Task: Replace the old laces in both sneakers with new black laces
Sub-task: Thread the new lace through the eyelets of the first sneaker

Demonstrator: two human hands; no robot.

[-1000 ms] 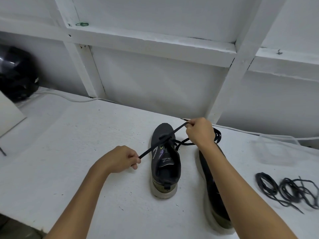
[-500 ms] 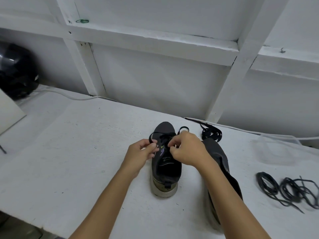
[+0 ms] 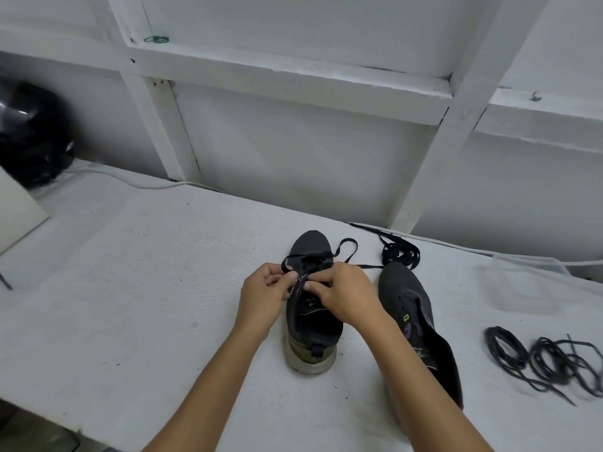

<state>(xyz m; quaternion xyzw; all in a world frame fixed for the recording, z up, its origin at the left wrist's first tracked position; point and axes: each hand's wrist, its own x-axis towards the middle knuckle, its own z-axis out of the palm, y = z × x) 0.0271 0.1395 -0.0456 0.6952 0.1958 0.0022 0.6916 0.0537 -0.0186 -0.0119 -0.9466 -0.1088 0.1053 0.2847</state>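
Since one second ago, both hands have come in from a wide, taut pull on the lace and now meet over the eyelets of the left-hand sneaker (image 3: 311,308); since half a second ago they have barely shifted.

Left hand (image 3: 266,293), centre of the frame: fingers curled, thumb and fingertips pinching the black lace (image 3: 301,283) at the left edge of the sneaker's throat. Right hand (image 3: 346,296), just right of it: fingers curled, pinching the same lace over the tongue. The two hands are nearly touching.

Sneaker being laced: dark grey upper, pale worn sole, standing upright on the white table (image 3: 130,288), toe pointing to the top of the frame, heel toward the viewer. Lace crossings are visible above the fingers. One loop of lace lies to the upper right of the toe, and a strand runs right from the right hand across the table.

Second sneaker (image 3: 414,308): just right of the first, partly covered by the right forearm. No lace shows in its visible eyelets.

Bundle of black lace (image 3: 399,254): on the table beyond the toe of the second sneaker, near the wall.

Loose dark laces (image 3: 541,360): coiled in a tangle at the right edge of the frame, well apart from both sneakers.

Black rounded object (image 3: 29,135): far left, blurred; its identity cannot be told.
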